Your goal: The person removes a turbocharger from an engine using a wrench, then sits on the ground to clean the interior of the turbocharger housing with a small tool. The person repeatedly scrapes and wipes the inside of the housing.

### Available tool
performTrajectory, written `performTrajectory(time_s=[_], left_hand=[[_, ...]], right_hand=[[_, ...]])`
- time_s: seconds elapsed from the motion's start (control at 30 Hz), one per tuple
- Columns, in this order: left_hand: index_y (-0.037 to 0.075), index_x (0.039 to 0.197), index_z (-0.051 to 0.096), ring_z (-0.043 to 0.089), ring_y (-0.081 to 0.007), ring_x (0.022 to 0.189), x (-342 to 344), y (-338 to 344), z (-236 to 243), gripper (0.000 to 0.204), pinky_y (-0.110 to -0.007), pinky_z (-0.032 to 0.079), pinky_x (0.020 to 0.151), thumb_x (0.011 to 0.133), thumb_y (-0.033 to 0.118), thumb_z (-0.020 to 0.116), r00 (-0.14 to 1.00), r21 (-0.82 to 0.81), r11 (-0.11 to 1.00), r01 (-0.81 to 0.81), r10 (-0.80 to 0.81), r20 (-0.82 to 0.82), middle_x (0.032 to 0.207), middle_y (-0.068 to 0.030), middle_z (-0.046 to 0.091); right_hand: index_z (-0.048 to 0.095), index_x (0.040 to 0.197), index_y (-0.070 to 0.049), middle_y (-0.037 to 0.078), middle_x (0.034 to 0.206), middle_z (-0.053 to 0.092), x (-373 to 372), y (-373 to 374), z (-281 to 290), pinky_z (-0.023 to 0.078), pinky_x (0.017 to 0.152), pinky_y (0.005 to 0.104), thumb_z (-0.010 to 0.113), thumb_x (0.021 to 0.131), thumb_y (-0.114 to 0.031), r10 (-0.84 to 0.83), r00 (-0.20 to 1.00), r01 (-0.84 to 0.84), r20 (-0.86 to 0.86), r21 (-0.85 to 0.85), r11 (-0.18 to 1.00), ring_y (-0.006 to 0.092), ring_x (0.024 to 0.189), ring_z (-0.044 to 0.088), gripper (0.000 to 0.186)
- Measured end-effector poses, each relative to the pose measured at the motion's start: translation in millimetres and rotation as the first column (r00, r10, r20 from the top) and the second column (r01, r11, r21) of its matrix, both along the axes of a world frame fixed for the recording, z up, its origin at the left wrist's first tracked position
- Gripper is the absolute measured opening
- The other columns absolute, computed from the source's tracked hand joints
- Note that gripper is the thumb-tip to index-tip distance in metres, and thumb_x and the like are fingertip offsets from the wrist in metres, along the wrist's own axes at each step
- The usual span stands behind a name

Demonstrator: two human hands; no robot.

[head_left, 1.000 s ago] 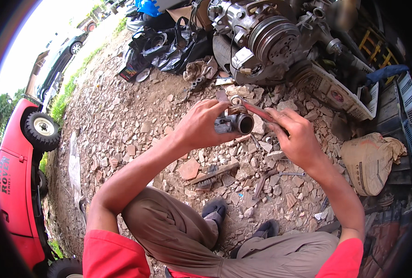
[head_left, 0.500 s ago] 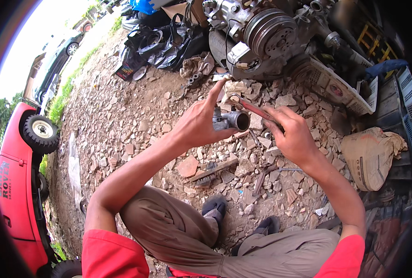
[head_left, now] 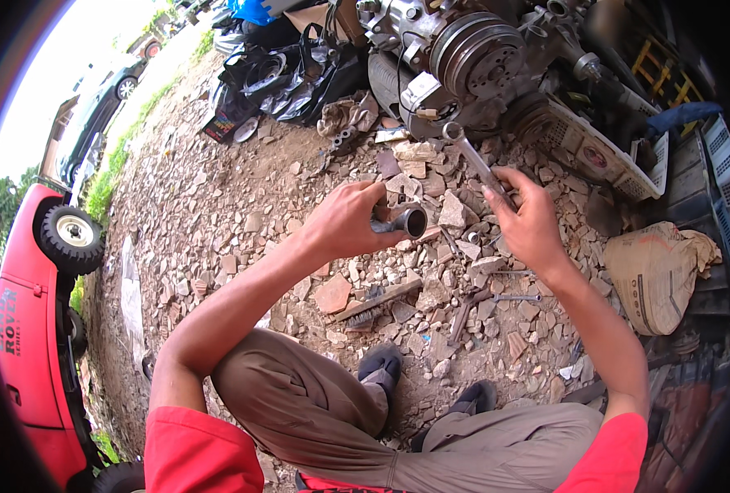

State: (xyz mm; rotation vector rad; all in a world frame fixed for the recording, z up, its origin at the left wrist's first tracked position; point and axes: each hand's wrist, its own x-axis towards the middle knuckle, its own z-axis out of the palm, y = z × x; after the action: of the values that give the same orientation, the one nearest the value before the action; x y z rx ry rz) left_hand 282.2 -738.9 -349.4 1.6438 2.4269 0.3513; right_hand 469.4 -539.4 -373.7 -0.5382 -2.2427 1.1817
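over rubble ground, left hand (head_left: 350, 222) fingers closed around short metal pipe (head_left: 401, 222) (open end outward), right hand (head_left: 529, 220) fingers gripping wrench (head_left: 473, 160)

A big grey engine (head_left: 463, 66) stands at the top on the stony ground (head_left: 241, 222), its round pulley facing the camera. Just left of it lie black plastic bags (head_left: 287, 70) and a dirty rag (head_left: 350, 115). A wire brush (head_left: 379, 300) lies among the stones near two dark shoes (head_left: 381, 361). At the right is a tan sack (head_left: 656, 275). A red vehicle (head_left: 28, 345) stands at the left edge, with a grey car (head_left: 94, 115) beyond it.
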Motion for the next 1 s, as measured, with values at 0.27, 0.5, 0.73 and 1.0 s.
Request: performTrajectory(time_s=[0.27,0.5,0.73,1.0], left_hand=[[0.0,0.152,0.018,0.065,-0.036,0.077,-5,-3,-7,0.109,-0.046,0.05,0.076,0.072,0.042,0.08,0.999,0.136,0.99,0.03,-0.031,0.006,0.082,-0.0209,0.064],[0.008,0.157,0.004,0.063,-0.0421,0.103,16,6,5,0.121,-0.049,0.048,0.094,0.07,0.04,0.081,0.981,0.036,0.984,0.172,-0.175,0.089,0.111,-0.0271,0.064],[0.002,0.156,-0.001,0.062,-0.0358,0.096,7,-3,-1,0.135,-0.045,0.045,0.092,0.064,0.04,0.09,0.965,0.179,0.961,0.21,-0.175,-0.194,0.102,-0.017,0.066],[0.004,0.156,0.017,0.058,-0.0251,0.087,11,4,-7,0.118,-0.039,0.045,0.088,0.064,0.031,0.085,0.858,0.187,0.891,0.414,-0.314,-0.407,0.089,-0.0069,0.058]], right_hand=[[0.064,0.102,-0.003,-0.006,0.075,0.056,-4,2,-18,0.039,0.057,0.0233,0.073,0.09,-0.028,0.133,0.985,-0.075,0.111,-0.42,0.905,0.0042,0.062,0.046,0.029],[0.059,0.112,0.001,0.002,0.077,0.06,-6,-41,-35,0.044,0.062,0.0289,0.069,0.093,-0.031,0.234,0.972,-0.224,0.0,-0.291,0.93,0.0099,0.066,0.053,0.038],[0.039,0.148,-0.004,0.025,0.107,0.06,17,-58,4,0.05,0.084,0.0437,0.049,0.094,-0.002,0.341,0.882,-0.375,0.326,0.046,0.926,0.0406,0.092,0.063,0.056],[0.039,0.143,0.008,0.027,0.092,0.062,20,-70,29,0.058,0.071,0.043,0.048,0.085,0.003,0.209,0.738,-0.534,0.641,0.366,0.762,0.036,0.082,0.07,0.059]])
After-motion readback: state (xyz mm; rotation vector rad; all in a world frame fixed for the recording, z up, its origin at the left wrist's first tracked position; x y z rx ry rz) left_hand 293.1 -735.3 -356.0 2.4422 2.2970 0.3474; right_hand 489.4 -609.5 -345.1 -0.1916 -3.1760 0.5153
